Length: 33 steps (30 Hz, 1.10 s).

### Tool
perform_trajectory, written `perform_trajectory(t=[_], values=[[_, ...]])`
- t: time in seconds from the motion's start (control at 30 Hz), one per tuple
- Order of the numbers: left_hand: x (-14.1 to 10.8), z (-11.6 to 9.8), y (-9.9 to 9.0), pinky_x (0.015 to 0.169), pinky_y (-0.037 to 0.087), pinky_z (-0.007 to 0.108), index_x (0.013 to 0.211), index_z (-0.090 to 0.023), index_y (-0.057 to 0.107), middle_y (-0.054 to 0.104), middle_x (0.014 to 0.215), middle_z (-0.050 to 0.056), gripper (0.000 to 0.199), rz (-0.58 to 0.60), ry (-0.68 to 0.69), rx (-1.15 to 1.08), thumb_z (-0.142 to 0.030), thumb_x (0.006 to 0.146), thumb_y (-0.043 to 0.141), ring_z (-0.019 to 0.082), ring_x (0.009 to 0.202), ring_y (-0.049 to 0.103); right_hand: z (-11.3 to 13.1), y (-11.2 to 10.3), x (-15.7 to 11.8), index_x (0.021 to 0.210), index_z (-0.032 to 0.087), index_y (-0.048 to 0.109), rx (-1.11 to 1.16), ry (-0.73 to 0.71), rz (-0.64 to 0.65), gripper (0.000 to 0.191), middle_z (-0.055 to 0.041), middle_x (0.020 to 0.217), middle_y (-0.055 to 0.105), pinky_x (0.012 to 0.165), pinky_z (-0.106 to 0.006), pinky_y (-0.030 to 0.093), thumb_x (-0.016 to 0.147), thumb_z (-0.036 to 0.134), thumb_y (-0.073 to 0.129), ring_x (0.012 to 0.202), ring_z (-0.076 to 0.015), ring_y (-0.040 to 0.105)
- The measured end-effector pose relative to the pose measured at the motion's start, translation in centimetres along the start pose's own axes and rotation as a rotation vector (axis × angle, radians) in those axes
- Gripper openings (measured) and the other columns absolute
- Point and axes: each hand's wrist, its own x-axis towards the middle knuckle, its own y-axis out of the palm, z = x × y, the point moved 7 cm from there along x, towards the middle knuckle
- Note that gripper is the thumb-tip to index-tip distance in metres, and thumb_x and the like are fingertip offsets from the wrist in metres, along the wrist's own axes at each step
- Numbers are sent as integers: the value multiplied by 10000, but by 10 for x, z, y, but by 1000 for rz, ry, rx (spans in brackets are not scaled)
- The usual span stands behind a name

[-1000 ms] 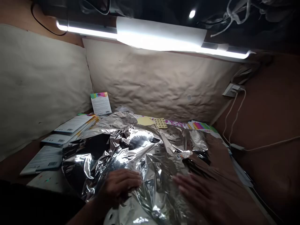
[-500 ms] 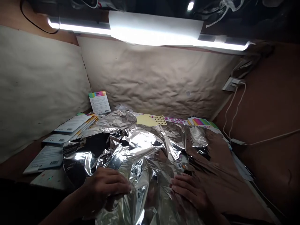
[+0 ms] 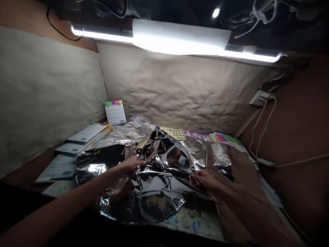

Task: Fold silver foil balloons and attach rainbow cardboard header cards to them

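A flat, crumpled silver foil balloon [image 3: 154, 183] with a rounded edge is bunched up in the middle of the table. My left hand [image 3: 132, 164] pinches its left part, fingers closed on the foil. On the right, my right hand [image 3: 203, 178] grips another part between thumb and fingers, so the foil is lifted into folds between both hands. More silver foil [image 3: 96, 159] lies flat beneath and to the left of it. Behind sticks out a pale yellow sheet with a printed grid of small squares [image 3: 178, 133].
White printed packets [image 3: 86, 133] are stacked at the left, with one packet [image 3: 115, 112] upright against the back wall. Rainbow-coloured packets [image 3: 223, 138] lie at the back right. White cables [image 3: 257, 137] hang from a socket box [image 3: 261, 98]. A tube light [image 3: 180, 41] spans overhead.
My hands were resting flat on the spread foil; now both grip it. They have moved forward, gathering the foil up and away from me, which exposes the table's front part.
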Motion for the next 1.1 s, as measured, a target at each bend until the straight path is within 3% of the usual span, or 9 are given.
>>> perform_trajectory(t=[0.13, 0.23, 0.33, 0.47, 0.6, 0.77, 0.93, 1.03, 1.1], values=[[24, -5, -5, 519, 476, 213, 1245, -162, 584, 676, 793, 27, 751, -28, -31, -70, -400, 602, 893, 156, 632, 651, -5, -13, 28, 616, 200, 513, 73, 28, -143, 416, 20, 517, 519, 388, -213, 288, 726, 577, 649, 419, -97, 432], [22, 10, -5, 524, 484, 223, 1486, -204, 335, 696, 958, 63, 1116, -54, -69, -126, -358, 554, 929, 167, 663, 672, -12, -27, 33, 730, 203, 570, 114, 30, -251, 409, 2, 592, 591, 429, -229, 392, 662, 583, 702, 519, -153, 563], [13, 12, 1, 670, 545, 273, 1561, -204, 155, 639, 1227, 146, 1224, -140, 25, -161, -409, 612, 900, 220, 865, 701, -21, -37, 32, 919, 206, 630, 166, 43, -321, 498, -61, 856, 701, 568, -280, 531, 681, 640, 685, 757, -225, 678], [-1, 4, 21, 914, 514, 340, 1573, -223, 151, 619, 1296, 153, 1226, -175, 145, -15, -312, 612, 907, 279, 1095, 655, -30, -40, 16, 1357, 279, 489, 258, -14, -372, 829, -106, 1471, 469, 864, -364, 577, 663, 642, 759, 1191, -293, 599], [-6, 3, 24, 833, 542, 401, 1582, -225, 77, 702, 1128, 129, 1231, -163, 56, -64, -356, 653, 874, 295, 959, 703, -26, -35, -6, 1565, 335, 128, 191, -70, -327, 1300, -134, 1594, 268, 956, -446, 541, 538, 441, 919, 1259, -346, 549], [4, -9, -1, 1059, 429, 376, 1561, -182, 222, 537, 1424, 161, 1172, -136, 129, 105, -373, 617, 890, 313, 1253, 562, -8, -43, -12, 1558, 325, 223, 101, -85, -352, 1177, -115, 1600, 275, 1001, -450, 494, 596, 418, 894, 1416, -391, 345], [-6, -15, -14, 1007, 464, 467, 1584, -207, 42, 476, 1460, 197, 1147, -368, 207, 539, -447, 742, 782, 354, 1258, 548, -16, -24, 2, 1575, 304, 141, 152, -93, -208, 1141, -96, 1378, 550, 908, -389, 554, 677, 405, 837, 1261, -312, 542], [-20, -37, 17, 1088, 360, 543, 1579, -256, 150, 330, 1562, 181, 857, -481, 521, 950, -451, 891, 623, 373, 1396, 385, -25, -19, 7, 1578, 283, 82, 212, -109, -161, 1141, -112, 1375, 541, 915, -370, 542, 708, 408, 810, 1297, -292, 517], [-16, -35, 51, 1175, 203, 544, 1548, -307, 283, 244, 1619, 114, 675, -292, 650, 1160, -503, 946, 519, 345, 1481, 223, -26, -21, 6, 1577, 282, 90, 165, -108, -169, 1098, -123, 1390, 532, 940, -412, 530, 734, 412, 780, 1306, -310, 509]])
